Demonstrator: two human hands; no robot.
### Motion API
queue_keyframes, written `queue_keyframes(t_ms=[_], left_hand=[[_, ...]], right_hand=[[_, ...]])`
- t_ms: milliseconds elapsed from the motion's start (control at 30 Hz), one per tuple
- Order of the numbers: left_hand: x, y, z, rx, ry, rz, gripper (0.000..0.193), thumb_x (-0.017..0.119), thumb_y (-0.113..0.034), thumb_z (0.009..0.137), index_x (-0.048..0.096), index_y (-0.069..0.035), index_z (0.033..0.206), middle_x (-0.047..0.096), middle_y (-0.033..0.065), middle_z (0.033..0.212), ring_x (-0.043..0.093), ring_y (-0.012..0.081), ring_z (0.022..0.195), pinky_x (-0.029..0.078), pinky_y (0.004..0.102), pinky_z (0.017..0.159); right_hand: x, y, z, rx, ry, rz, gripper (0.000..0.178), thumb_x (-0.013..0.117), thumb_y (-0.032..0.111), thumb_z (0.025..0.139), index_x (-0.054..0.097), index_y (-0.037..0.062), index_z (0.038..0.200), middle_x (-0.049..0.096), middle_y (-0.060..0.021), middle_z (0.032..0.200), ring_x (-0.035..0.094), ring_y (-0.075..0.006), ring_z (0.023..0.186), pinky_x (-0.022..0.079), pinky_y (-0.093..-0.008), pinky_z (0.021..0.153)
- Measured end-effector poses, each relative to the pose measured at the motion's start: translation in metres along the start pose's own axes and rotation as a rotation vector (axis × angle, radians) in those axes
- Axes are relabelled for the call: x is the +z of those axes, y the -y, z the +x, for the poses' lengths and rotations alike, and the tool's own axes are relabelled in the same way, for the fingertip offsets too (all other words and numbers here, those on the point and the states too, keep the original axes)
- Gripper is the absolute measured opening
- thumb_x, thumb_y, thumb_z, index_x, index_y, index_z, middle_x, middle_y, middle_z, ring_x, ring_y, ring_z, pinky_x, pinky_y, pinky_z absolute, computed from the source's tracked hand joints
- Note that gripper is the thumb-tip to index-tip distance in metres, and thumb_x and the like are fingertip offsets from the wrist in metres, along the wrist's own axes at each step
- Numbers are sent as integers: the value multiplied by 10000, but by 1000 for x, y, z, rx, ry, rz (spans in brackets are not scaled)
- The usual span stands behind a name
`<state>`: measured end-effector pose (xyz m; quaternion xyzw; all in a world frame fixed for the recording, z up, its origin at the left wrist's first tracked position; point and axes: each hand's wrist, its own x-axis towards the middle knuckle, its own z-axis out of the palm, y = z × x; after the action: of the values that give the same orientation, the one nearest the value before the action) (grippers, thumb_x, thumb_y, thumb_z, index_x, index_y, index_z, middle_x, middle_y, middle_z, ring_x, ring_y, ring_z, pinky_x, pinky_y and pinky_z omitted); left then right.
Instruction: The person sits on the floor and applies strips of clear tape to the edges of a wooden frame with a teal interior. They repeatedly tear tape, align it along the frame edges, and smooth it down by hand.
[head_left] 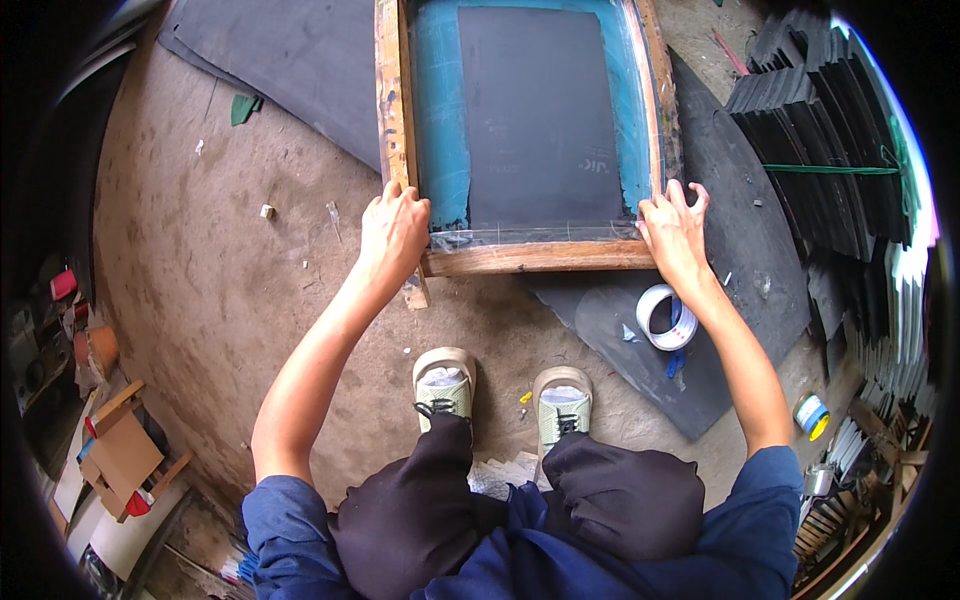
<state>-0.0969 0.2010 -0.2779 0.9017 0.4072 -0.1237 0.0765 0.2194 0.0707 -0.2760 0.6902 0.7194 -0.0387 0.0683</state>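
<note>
A wooden screen-printing frame (540, 257) lies in front of me. It has blue mesh (440, 110) around a large dark rectangle (540, 115). At its near left corner, my left hand (394, 232) is closed over the side rail. My right hand (675, 230) is at the near right corner, fingers bent over the wood. A see-through strip (540, 234) runs along the near inner edge between both hands. Whether the fingertips also hold that strip is hidden. Close to my right forearm, a roll of white tape (684, 333) rests on a dark sheet (640, 370).
Stacks of dark sheets (800, 150) tied with green cord stand at the right. Another dark sheet (270, 60) lies at the far left. A cardboard box (125, 458) and clutter are at the lower left. A small yellow-and-blue can (812, 415) sits at the right.
</note>
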Motion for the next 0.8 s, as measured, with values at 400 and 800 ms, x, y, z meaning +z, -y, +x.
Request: queue_keyframes(t_ms=[400, 800], left_hand=[[2, -9, 0, 54, -22, 79, 100, 631, -18, 620, 662, -31, 714, 609, 100, 814, 508, 223, 916, 334, 357, 806], [5, -11, 3, 41, 39, 172, 64, 628, -72, 653, 663, -51, 702, 601, 69, 779, 504, 199, 897, 331, 360, 800]], right_hand=[[8, 2, 5, 18, 31, -78, 132, 675, 148, 688, 613, 63, 768, 595, -67, 777, 476, -231, 942, 273, -521, 915], [7, 4, 6, 17, 55, -97, 141, 672, 130, 681, 608, 58, 784, 583, -78, 816, 469, -243, 945, 283, -528, 901]])
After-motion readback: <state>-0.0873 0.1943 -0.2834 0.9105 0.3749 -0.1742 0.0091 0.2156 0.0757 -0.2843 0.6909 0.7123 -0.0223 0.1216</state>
